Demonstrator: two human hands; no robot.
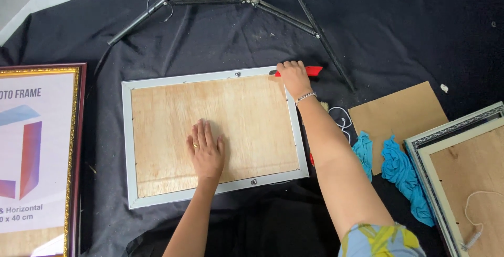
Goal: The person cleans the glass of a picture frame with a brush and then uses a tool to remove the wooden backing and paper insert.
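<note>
Two hands work on one silver picture frame (126, 147) that lies face down on a black cloth (409, 31), its plywood backing board (247, 105) turned up. The left hand (206, 152) lies flat on the lower middle of the board, fingers spread and holding nothing, a ring on one finger. The right hand (294, 77) is closed around a red tool (313, 70) at the frame's upper right corner; a bracelet sits at the wrist. Just right of the frame lie blue rags (399, 170) and a brown board (399, 115). Farther right, another frame (446, 131) lies face down with a white cord on its back. At the left edge rests a gold-edged dark frame (79, 147) with a printed insert. Black tripod legs (294, 15) spread across the cloth above.
</note>
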